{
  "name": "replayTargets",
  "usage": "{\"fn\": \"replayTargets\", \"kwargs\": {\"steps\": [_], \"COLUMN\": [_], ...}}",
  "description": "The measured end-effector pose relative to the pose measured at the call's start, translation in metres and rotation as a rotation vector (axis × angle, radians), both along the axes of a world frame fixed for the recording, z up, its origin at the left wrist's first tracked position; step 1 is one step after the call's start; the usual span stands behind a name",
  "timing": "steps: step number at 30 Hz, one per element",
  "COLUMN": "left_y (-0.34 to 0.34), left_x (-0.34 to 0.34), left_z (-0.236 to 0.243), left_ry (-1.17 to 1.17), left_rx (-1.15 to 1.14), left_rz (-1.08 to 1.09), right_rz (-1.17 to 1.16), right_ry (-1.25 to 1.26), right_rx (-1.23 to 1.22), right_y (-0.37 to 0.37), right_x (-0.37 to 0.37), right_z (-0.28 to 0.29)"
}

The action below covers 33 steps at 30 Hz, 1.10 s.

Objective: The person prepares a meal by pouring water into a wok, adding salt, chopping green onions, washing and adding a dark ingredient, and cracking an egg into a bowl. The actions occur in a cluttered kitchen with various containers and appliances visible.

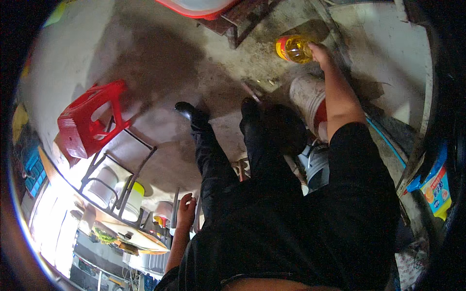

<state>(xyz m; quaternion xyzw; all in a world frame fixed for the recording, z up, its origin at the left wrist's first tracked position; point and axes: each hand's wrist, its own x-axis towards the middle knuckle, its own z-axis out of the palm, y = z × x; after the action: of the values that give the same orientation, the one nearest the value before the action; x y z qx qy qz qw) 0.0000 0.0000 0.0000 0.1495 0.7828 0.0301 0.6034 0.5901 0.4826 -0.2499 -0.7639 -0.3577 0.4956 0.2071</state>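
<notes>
My right hand grips a clear plastic bottle of yellow liquid with a red label, lying sideways in my grasp at the upper right, with my forearm stretched out. Below it on the floor is a dirty white bucket with red showing inside. My left hand hangs at the lower middle beside my dark trouser leg, its fingers loosely bent and apart, holding nothing. Near it are metal stool legs and a pale bucket with a yellow rim.
A red plastic stool stands at left beside a metal frame. A wooden bench carrying a red-rimmed basin is at the top. A blue, printed package lies at the far right. A cluttered bench is at lower left.
</notes>
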Motion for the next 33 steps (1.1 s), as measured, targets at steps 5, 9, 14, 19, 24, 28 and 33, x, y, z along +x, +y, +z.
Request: {"fn": "replayTargets", "kwargs": {"steps": [5, 9, 14, 19, 24, 28, 33], "left_y": [0.020, 0.030, 0.053, 0.098, 0.154, 0.168, 0.186], "left_x": [-0.006, 0.007, 0.019, 0.030, 0.052, 0.055, 0.023], "left_z": [0.021, 0.014, 0.004, -0.028, -0.121, -0.165, -0.169], "left_ry": [0.125, 0.134, 0.032, 0.094, 0.076, 0.124, 0.134], "left_rx": [0.039, -0.132, -0.125, 0.139, 0.419, 0.413, 0.509], "left_rz": [0.002, -0.020, -0.134, -0.381, -0.997, -1.302, -1.364], "right_rz": [0.218, 0.409, 0.213, 0.620, -0.049, 0.033, 0.403], "right_ry": [-0.083, -0.262, -0.430, -0.822, -0.860, -0.219, -0.226], "right_rx": [-0.005, 0.132, 0.344, -0.105, 0.499, 0.261, -0.708], "right_y": [0.007, 0.024, 0.047, 0.042, -0.027, -0.145, -0.291], "right_x": [0.023, 0.058, 0.057, -0.009, -0.072, -0.125, -0.203], "right_z": [-0.023, -0.072, -0.090, -0.025, 0.024, -0.029, -0.105]}}
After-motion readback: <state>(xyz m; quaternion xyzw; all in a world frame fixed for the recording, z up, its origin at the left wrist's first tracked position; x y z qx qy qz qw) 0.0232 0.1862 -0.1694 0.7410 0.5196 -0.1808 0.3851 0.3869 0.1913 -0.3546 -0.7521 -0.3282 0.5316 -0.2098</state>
